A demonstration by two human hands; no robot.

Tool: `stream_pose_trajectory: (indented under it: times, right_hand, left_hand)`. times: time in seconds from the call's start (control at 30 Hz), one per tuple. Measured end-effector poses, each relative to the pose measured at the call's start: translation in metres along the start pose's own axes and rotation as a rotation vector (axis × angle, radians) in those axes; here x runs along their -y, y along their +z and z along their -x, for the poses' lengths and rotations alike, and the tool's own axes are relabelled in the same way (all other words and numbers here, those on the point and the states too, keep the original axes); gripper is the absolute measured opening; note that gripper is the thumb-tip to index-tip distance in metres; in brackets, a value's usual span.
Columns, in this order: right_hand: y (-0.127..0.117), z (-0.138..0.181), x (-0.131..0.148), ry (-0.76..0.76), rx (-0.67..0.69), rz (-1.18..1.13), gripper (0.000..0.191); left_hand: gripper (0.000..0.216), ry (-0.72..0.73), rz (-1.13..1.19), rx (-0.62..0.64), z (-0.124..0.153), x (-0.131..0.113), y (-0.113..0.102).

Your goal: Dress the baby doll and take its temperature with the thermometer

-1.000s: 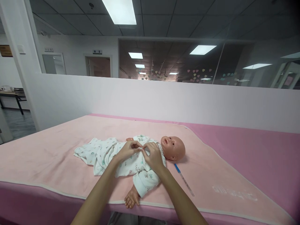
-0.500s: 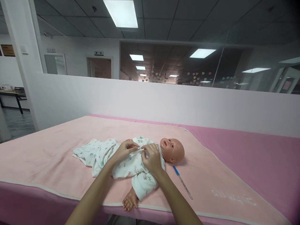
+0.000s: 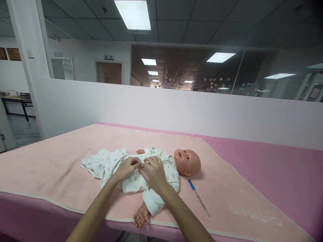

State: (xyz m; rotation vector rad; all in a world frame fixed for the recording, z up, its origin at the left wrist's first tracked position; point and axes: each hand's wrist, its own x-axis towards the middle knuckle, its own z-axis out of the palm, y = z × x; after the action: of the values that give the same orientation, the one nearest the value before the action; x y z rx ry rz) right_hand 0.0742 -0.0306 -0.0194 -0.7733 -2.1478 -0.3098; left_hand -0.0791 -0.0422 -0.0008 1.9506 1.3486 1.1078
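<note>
A baby doll (image 3: 188,162) lies on its back with its head to the right, dressed in a white printed baby outfit (image 3: 133,183). Over the middle of the doll's front, my left hand (image 3: 130,167) has its fingers curled in a pinch at the cloth. Close against it, my right hand (image 3: 153,171) also pinches the fabric, thumb and fingers bent together. The bit of cloth between the fingertips is mostly hidden. One doll hand (image 3: 141,215) sticks out of the near sleeve by the table edge; the other shows beyond my left hand.
A thermometer-like stick with a blue end (image 3: 199,198) lies right of the doll, below its head. Under everything spreads a peach blanket (image 3: 58,151) over a pink surface (image 3: 272,161). A low white wall (image 3: 176,111) stands behind.
Both hands have moved left along the doll's front, from the chest toward the belly. The doll and the stick lie as before; the view has shifted slightly.
</note>
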Motion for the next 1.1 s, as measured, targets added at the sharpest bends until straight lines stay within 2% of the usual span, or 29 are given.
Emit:
stream_pose_trajectory:
  times: [0.07,0.23,0.33,0.5,0.7,0.83,1.1]
  right_hand:
    - [0.002,-0.002,0.001,0.000,-0.014,0.012,0.001]
    - [0.006,-0.004,0.003,-0.086,-0.060,0.066,0.014]
    - [0.007,-0.004,0.002,-0.101,-0.052,0.037,0.015]
    - [0.006,-0.003,0.000,-0.035,-0.018,-0.016,0.008]
    - [0.008,-0.001,-0.001,0.024,0.022,-0.019,0.008]
    - [0.007,-0.001,0.000,0.047,0.031,-0.033,0.007]
    - [0.005,0.000,0.001,0.140,0.026,-0.035,0.003]
  left_hand:
    - [0.018,-0.006,0.049,0.007,0.000,-0.002,-0.001]
    - [0.019,-0.030,0.181,0.032,0.001,-0.006,-0.003]
    - [0.020,-0.035,0.234,0.016,0.002,-0.008,-0.003]
    - [0.022,-0.023,0.329,0.042,0.004,-0.009,-0.001]
    - [0.017,0.052,0.145,-0.104,0.000,0.000,0.004]
    - [0.013,0.045,0.160,-0.076,-0.002,0.006,0.006]
    - [0.022,0.020,0.347,-0.028,0.004,0.005,0.005]
